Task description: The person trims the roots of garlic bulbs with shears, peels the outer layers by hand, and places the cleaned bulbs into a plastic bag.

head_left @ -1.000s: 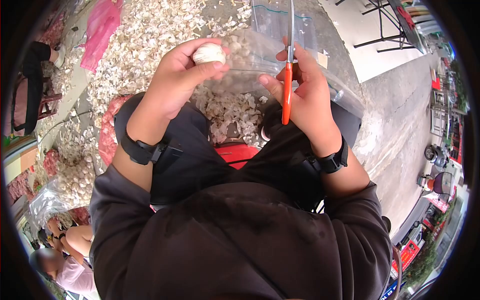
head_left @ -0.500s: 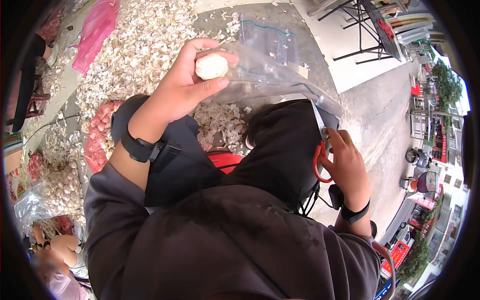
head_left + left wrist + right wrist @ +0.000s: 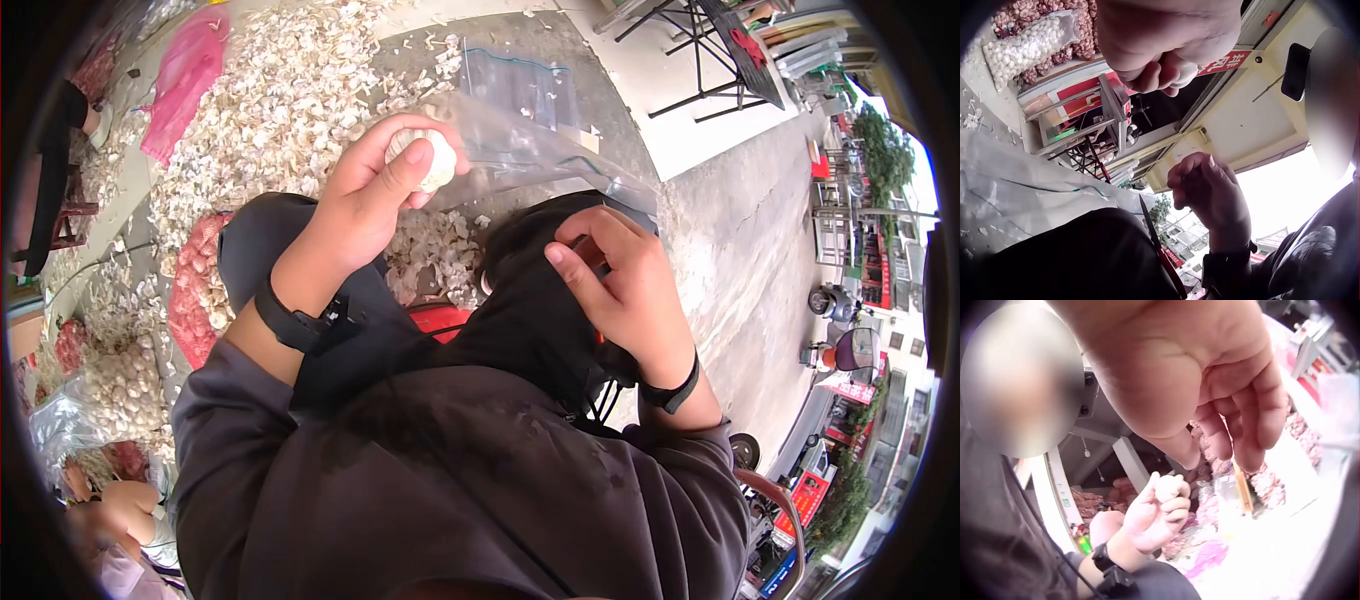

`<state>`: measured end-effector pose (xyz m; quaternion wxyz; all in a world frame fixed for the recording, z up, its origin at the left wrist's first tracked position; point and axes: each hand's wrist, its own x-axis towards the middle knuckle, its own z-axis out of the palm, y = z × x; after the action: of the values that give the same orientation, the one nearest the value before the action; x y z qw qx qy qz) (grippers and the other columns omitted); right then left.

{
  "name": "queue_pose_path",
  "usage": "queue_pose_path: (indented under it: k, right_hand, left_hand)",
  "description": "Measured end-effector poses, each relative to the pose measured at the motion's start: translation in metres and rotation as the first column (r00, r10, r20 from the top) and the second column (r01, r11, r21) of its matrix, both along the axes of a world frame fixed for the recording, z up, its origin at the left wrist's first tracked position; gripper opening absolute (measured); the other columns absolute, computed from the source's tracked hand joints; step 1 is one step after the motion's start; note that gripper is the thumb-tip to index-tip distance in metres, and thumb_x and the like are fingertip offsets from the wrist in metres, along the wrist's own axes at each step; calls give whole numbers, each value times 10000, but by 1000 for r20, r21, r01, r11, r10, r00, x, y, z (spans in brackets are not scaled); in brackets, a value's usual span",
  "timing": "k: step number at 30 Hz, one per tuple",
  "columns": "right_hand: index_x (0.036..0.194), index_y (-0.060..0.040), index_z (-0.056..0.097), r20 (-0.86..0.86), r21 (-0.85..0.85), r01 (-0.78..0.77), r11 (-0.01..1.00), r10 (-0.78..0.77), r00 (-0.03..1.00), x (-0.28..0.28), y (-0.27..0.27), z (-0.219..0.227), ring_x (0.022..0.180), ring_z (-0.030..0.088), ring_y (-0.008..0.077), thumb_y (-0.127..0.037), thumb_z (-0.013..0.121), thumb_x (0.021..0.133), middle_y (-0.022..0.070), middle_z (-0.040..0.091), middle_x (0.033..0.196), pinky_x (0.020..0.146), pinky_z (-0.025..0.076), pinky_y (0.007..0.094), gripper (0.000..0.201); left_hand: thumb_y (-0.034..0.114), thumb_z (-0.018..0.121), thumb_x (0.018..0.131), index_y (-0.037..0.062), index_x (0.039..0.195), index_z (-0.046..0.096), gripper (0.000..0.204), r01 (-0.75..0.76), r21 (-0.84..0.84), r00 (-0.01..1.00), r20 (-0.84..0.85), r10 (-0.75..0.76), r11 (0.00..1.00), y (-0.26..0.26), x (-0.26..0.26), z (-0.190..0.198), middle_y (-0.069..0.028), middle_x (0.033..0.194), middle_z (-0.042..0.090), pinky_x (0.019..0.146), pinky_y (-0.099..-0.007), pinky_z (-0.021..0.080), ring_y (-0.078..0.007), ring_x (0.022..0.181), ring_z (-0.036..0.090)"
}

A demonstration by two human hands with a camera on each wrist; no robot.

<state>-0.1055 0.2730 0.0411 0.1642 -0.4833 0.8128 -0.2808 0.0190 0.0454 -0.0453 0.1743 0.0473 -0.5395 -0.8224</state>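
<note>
A white garlic bulb point(image 3: 437, 165) sits in my left hand point(image 3: 375, 195), with the thumb over it and the fingers curled around it. My right hand point(image 3: 630, 280) hovers over the right thigh, its fingers loosely bent and nothing between them. In the right wrist view those fingers point(image 3: 1250, 425) hang apart from each other. Red-handled scissors point(image 3: 1159, 240) lie along the right thigh in the left wrist view, blade pointing outward. From the head, the right hand covers most of them. A clear plastic bag point(image 3: 520, 145) spreads between the left hand and the right knee.
Garlic skins point(image 3: 290, 90) cover the ground ahead. A red net sack of garlic point(image 3: 195, 290) stands by the left leg, and a pink bag point(image 3: 185, 85) lies farther off. A flat plastic bag point(image 3: 520, 85) is on the floor. Black table legs point(image 3: 690, 70) stand ahead right.
My right hand moved right and down with the scissors, let go of them at the thigh, then came back inward without them. The left thumb has shifted up over the bulb.
</note>
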Motion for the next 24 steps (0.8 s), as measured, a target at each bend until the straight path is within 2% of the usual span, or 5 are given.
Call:
queue_pose_path:
  k: [3,9,14,20,24]
  right_hand:
    - [954,20,634,306,-132,-106,985,143,941,4,-50,-22,611,578,140,-244,680,951,79,621,735,561,457,283,269]
    - [945,54,593,313,-407,-39,913,179,933,11,-89,-80,576,617,261,-313,726,903,151,606,676,553,487,346,393]
    - [1050,31,596,774,-413,198,889,228,591,8,-101,-109,720,588,60,-246,661,973,25,641,832,612,489,237,294]
    - [1090,15,565,695,-585,310,749,267,667,12,-105,-115,751,636,121,-228,597,1000,77,666,855,666,513,281,260]
    - [1134,3,554,522,-506,161,848,152,839,3,-97,-112,753,658,183,-274,609,986,130,665,863,674,514,309,319]
  left_hand:
    - [310,435,1060,7,1085,613,353,-75,-123,995,-79,65,990,22,-5,-7,-69,935,670,682,-216,454,-84,780,554]
    - [324,350,1082,-2,961,628,446,-381,-103,924,-17,382,919,33,-19,-18,-70,843,642,654,-256,482,-108,715,574]
    - [442,306,1082,36,1134,567,485,-343,-98,932,87,351,934,33,-27,-33,-39,841,590,533,-214,413,-75,678,524]
    - [590,284,1040,42,1442,410,691,-244,64,969,51,241,968,37,-37,-49,-33,1085,603,740,-238,485,-92,884,579]
    - [582,243,1046,14,1443,441,720,-160,34,984,90,156,987,33,-32,-44,-50,1115,630,870,-256,494,-114,982,599]
